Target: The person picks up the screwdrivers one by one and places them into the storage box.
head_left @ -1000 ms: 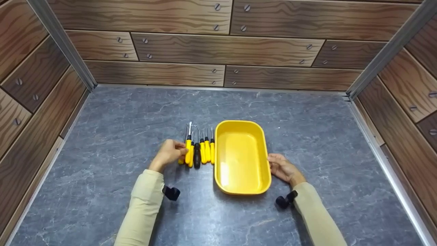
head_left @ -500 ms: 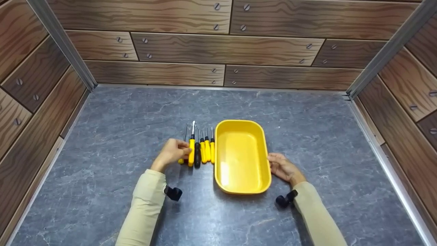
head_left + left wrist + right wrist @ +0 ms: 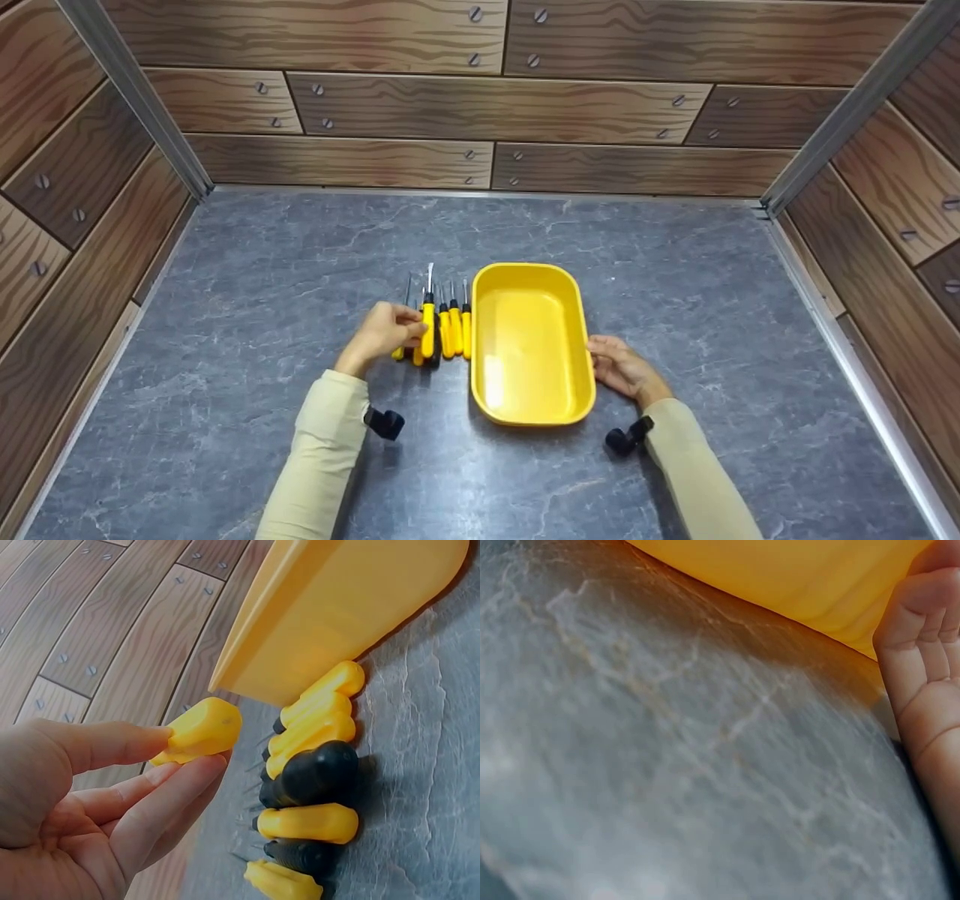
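My left hand [image 3: 384, 330] pinches a yellow-handled screwdriver [image 3: 428, 327] between thumb and fingers, its metal tip pointing away from me. In the left wrist view the held handle [image 3: 204, 727] is raised above a row of screwdrivers lying on the table. Several in that row have yellow handles [image 3: 309, 825]; a thick black handle [image 3: 319, 771] and a slimmer dark one [image 3: 304, 855] lie among them. Just right of the row stands an empty yellow bin [image 3: 529, 337]. My right hand [image 3: 624, 369] touches the bin's outer right wall with loosely bent fingers.
The grey marbled tabletop [image 3: 675, 262] spreads around the bin and tools. Wood-patterned panels [image 3: 495, 109] close off the back and both sides, with metal profiles [image 3: 855, 97] at the corners.
My left hand has lifted the yellow-handled screwdriver from the left part of the row and carried it slightly right, over the black-handled one. My right hand and the bin have stayed put.
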`<state>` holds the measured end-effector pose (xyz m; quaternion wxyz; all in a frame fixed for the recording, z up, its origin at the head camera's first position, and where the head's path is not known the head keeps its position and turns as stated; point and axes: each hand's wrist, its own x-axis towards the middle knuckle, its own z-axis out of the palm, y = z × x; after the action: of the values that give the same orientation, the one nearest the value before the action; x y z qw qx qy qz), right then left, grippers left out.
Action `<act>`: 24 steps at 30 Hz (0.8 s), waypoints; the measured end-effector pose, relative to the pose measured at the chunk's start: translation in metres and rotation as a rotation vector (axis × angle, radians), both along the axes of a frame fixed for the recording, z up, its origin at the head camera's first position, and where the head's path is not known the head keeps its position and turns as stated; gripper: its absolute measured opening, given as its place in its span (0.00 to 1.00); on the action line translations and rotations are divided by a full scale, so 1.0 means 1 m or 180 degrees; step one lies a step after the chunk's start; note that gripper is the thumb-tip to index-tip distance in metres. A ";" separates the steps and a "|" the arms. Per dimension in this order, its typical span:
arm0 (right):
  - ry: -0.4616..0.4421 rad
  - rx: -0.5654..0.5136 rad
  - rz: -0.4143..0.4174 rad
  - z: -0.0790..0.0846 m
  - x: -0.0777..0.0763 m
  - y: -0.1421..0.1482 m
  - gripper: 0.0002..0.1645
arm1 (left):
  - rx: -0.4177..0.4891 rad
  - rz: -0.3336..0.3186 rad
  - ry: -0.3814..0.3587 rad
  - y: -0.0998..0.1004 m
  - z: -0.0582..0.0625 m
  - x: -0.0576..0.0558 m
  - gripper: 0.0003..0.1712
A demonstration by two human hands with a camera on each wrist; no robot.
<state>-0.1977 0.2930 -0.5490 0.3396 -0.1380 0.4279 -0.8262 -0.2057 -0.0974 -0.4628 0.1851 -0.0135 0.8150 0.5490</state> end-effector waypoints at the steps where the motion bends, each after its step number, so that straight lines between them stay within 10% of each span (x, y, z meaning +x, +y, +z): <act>1: -0.0010 0.0008 -0.0003 0.000 0.000 0.000 0.28 | 0.0017 0.0003 -0.0008 0.001 0.001 0.000 0.18; 24: -0.0058 0.0004 -0.0064 0.000 0.000 0.001 0.29 | 0.0292 -0.0120 0.0040 0.017 0.002 0.002 0.18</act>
<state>-0.1973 0.2937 -0.5490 0.3353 -0.1258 0.4267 -0.8305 -0.2034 -0.0806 -0.4605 0.1908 0.0138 0.7902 0.5822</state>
